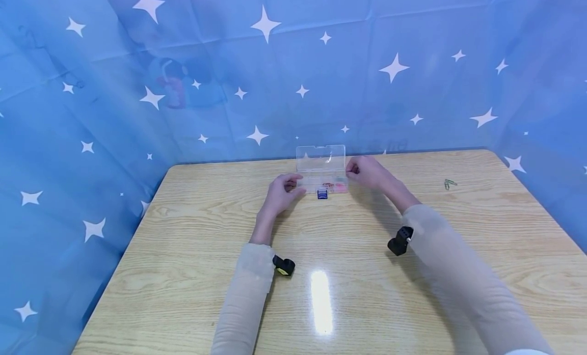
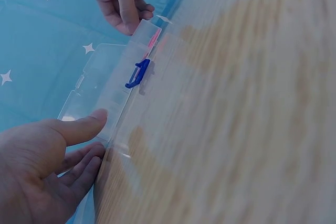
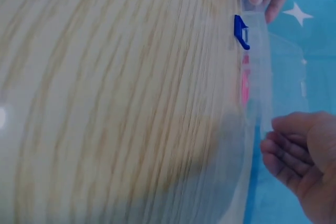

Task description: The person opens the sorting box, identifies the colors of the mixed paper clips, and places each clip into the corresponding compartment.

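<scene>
A clear plastic compartment box (image 1: 312, 184) lies on the table with its transparent lid (image 1: 321, 158) raised at the back. A blue latch (image 1: 322, 194) hangs at its front. Red paper clips (image 1: 327, 185) and something pink (image 1: 341, 187) lie inside, towards the right. My left hand (image 1: 281, 194) holds the box's left end, thumb at the front. At the right end, my right hand (image 1: 364, 170) has its fingers bent and its thumb close to the index finger (image 3: 268, 136); whether anything small is between them is too blurred to tell.
Green paper clips (image 1: 449, 184) lie on the wooden table (image 1: 220, 227) to the right of my right hand. A blue curtain (image 1: 215, 64) with white stars hangs directly behind the table's far edge and along the left side. Glare marks the near tabletop.
</scene>
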`<state>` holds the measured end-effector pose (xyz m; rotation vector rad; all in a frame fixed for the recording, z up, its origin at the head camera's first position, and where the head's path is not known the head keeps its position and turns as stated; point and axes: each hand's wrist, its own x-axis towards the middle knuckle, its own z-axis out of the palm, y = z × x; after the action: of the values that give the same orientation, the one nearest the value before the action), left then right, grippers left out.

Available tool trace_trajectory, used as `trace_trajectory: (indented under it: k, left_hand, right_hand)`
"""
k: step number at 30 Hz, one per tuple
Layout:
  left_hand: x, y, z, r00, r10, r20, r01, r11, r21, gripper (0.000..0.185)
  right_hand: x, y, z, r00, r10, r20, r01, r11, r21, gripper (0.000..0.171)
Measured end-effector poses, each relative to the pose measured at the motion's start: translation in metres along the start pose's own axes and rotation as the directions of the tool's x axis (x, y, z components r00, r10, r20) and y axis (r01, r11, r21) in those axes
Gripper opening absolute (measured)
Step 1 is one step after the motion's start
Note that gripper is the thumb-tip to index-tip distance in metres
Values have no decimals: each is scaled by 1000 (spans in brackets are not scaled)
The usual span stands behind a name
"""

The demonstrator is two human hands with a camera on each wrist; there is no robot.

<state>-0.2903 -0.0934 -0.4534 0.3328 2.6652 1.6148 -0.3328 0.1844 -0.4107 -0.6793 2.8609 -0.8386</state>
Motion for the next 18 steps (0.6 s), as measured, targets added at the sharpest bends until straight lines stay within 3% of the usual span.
trace_trajectory:
  k: [18]
  left_hand:
    - [-1,-1,0,1000,7,-1,-7,1000,2,38]
  right_hand:
    - [-38,39,-17,999,46,-8,-46,997,-64,13]
